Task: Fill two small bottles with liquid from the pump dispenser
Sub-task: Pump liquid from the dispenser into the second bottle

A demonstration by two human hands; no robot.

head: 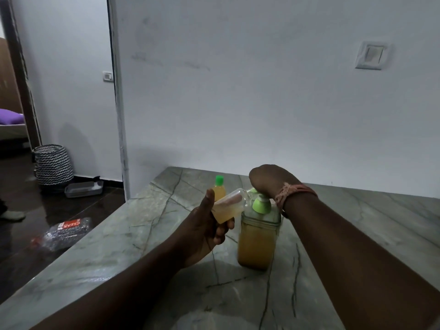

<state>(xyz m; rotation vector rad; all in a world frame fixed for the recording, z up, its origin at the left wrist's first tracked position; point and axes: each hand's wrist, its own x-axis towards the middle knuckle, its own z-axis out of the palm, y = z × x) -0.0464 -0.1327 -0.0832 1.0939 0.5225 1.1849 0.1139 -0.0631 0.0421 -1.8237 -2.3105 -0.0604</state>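
The pump dispenser point(258, 239), a clear bottle of amber liquid with a green pump head, stands on the marble counter point(142, 234). My right hand point(269, 181) presses down on top of the pump, fingers bent over it and hidden. My left hand point(204, 232) grips a small uncapped bottle point(229, 207), tilted with its mouth at the pump spout and partly filled with amber liquid. A second small bottle point(219, 189) with a green cap stands upright behind, full of the same liquid.
The white wall runs close behind the counter. The counter's left edge drops to a dark floor with a clear plastic package point(64, 232), a grey tray point(83, 189) and a zigzag-patterned basket point(53, 165).
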